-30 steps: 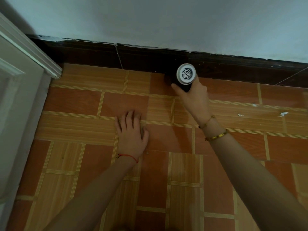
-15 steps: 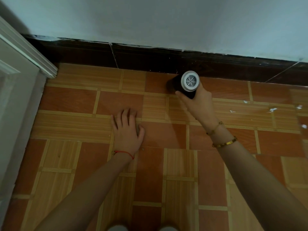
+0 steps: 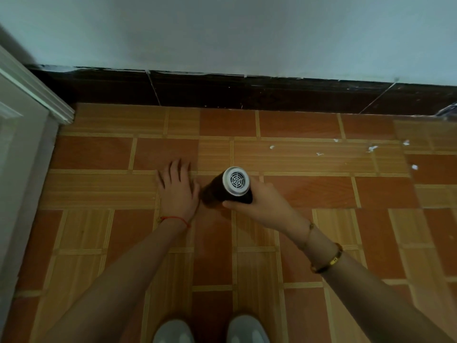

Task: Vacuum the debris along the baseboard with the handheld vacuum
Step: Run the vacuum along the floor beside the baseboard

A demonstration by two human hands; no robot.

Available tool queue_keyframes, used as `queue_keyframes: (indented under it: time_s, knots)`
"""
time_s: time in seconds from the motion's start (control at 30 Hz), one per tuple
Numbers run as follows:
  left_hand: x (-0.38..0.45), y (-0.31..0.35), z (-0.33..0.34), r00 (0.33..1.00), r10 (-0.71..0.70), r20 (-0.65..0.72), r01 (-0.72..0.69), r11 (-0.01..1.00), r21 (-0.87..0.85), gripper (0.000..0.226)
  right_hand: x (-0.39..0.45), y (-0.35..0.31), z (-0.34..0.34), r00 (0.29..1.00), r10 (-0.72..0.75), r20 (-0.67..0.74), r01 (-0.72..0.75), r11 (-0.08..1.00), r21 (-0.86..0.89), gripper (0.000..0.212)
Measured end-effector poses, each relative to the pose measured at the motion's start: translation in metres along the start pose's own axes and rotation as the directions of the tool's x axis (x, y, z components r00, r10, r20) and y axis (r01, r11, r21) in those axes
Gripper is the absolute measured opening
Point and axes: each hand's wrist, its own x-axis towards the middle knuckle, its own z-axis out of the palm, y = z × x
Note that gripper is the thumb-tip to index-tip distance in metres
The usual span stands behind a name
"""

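My right hand (image 3: 262,206) grips the black handheld vacuum (image 3: 230,188), whose round white vented end faces the camera. The vacuum is over the floor tiles, well back from the dark baseboard (image 3: 247,95); its nozzle is hidden below the body. Beside it on the left, my left hand (image 3: 176,191) rests flat on the floor with fingers straight, almost touching the vacuum. Several small white scraps of debris (image 3: 272,146) lie on the tiles to the right, a short way in front of the baseboard, with more scraps (image 3: 372,148) farther right.
A white door frame (image 3: 37,95) stands at the left, meeting the baseboard at the corner. The pale wall (image 3: 222,33) rises above the baseboard. My two grey shoes (image 3: 210,329) show at the bottom edge. A dark-and-white object (image 3: 448,111) pokes in at the far right.
My right hand has pulled the vacuum back from the baseboard toward me, to beside my left hand. The view has shifted back; more debris and my shoes are in sight.
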Motion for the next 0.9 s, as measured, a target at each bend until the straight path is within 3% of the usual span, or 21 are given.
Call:
queue_keyframes:
  time_s: [0.27, 0.33, 0.5, 0.67, 0.9]
  knots:
    - [-0.014, 0.006, -0.005, 0.997, 0.075, 0.019, -0.075, 0.997, 0.024, 0.051, -0.001, 0.026, -0.012, 0.92, 0.117, -0.374, -0.137, 0.99, -0.027, 0.06]
    - [-0.017, 0.012, -0.003, 0.994, 0.102, 0.024, -0.103, 0.995, 0.013, 0.05, -0.005, 0.03, -0.015, 0.916, 0.111, -0.386, -0.128, 0.992, -0.018, 0.061]
    - [-0.013, 0.035, 0.001, 0.988, 0.151, 0.039, -0.149, 0.988, -0.044, 0.05, -0.023, 0.034, -0.016, 0.968, 0.08, -0.24, -0.087, 0.996, -0.02, 0.063]
    - [-0.009, 0.063, 0.012, 0.978, 0.204, 0.044, -0.201, 0.978, -0.06, 0.047, -0.039, 0.053, -0.029, 0.9, 0.193, -0.391, -0.158, 0.98, 0.121, 0.06]
    - [0.009, 0.085, 0.026, 0.962, 0.263, 0.074, -0.261, 0.965, -0.031, 0.05, -0.014, 0.082, -0.054, 0.782, 0.239, -0.576, -0.197, 0.971, 0.135, 0.057]
